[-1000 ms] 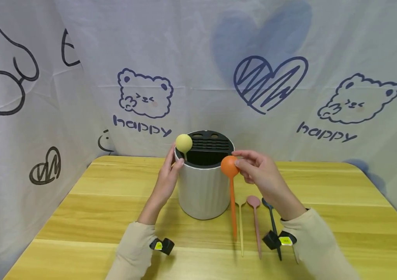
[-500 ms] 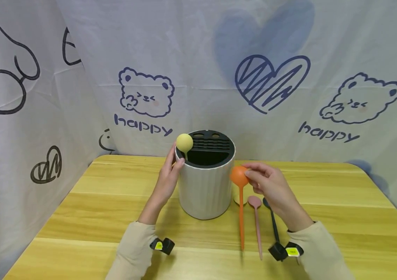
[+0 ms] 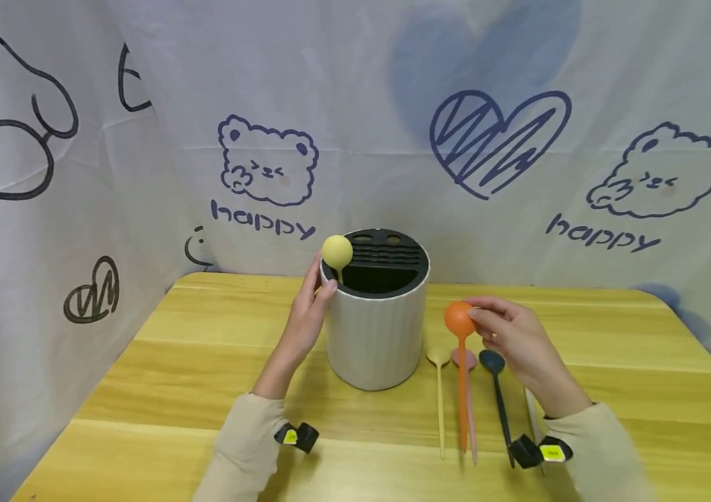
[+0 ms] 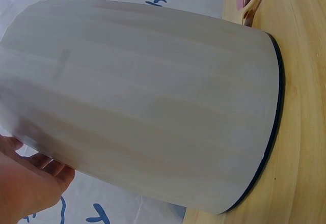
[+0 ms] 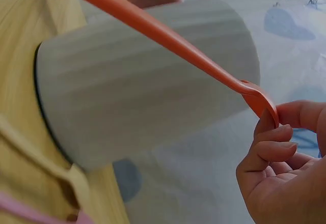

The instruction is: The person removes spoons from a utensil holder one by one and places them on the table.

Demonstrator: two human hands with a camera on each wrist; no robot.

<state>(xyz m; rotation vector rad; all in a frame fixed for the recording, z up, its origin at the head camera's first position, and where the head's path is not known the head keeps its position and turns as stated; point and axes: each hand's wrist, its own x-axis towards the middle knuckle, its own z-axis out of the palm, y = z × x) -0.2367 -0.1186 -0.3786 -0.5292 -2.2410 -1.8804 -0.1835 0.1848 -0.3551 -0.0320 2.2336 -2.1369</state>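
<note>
My left hand holds the left side of a white ribbed utensil holder, with the thumb at its black rim. A yellow spoon stands in the holder, bowl up, beside that thumb. Between the thumb and fingers of my right hand an orange spoon is pinched by its bowl, the handle hanging down. In the right wrist view the orange handle crosses in front of the holder. On the table beneath lie a pale yellow spoon, a pink spoon and a dark blue spoon.
Partly hidden by my right wrist, a pale utensil handle lies on the table. The holder's black lid has slots and holes at the back, a wide opening in front. Behind the wooden table hangs a printed white cloth.
My right hand has carried the orange spoon to the right and slightly down, away from the holder, so it now hangs over the pink spoon. The left hand keeps its hold.
</note>
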